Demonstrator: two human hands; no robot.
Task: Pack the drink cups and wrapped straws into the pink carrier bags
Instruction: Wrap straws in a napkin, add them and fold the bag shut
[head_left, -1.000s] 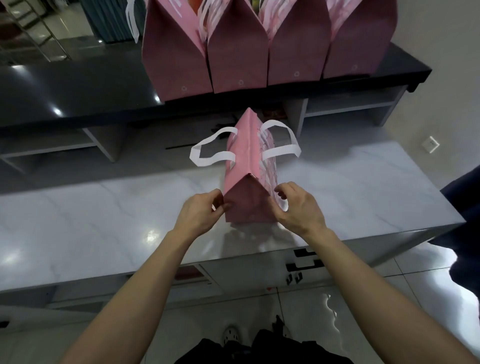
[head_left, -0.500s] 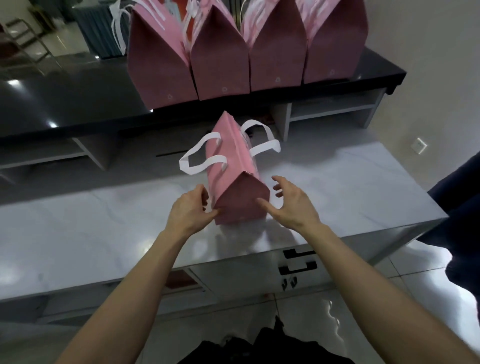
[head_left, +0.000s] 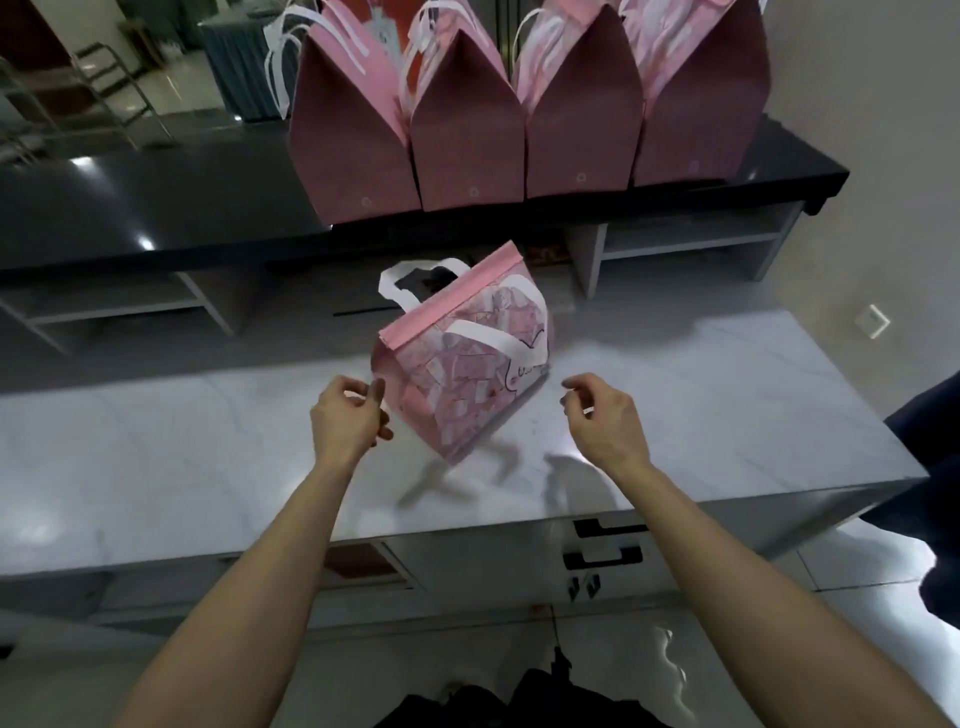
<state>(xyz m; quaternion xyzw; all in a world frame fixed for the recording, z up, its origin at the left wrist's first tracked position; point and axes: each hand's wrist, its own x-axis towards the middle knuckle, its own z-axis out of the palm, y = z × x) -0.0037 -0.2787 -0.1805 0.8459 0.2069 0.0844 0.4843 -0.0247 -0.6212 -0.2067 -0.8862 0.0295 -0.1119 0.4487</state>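
A closed pink carrier bag (head_left: 467, 374) with white handles is on the white marble counter (head_left: 727, 415), tipped onto a lower corner with its printed side facing me. My left hand (head_left: 345, 421) is at the bag's left edge, fingers loosely curled and the thumb right against it. My right hand (head_left: 602, 415) hovers to the right of the bag, apart from it, loosely curled and holding nothing. Several more pink bags (head_left: 467, 130) stand in a row on the black shelf (head_left: 130, 208) behind. No loose cups or straws are visible.
Open cubbies run under the black shelf at the back of the counter. Dark drawer handles (head_left: 605, 545) sit below the counter's front edge. Another person's dark clothing (head_left: 930, 467) is at the right edge. A folding frame stands at the far left.
Both hands have let go of the bag's near end and moved apart. The bag has swung round and tipped, now showing its printed side.
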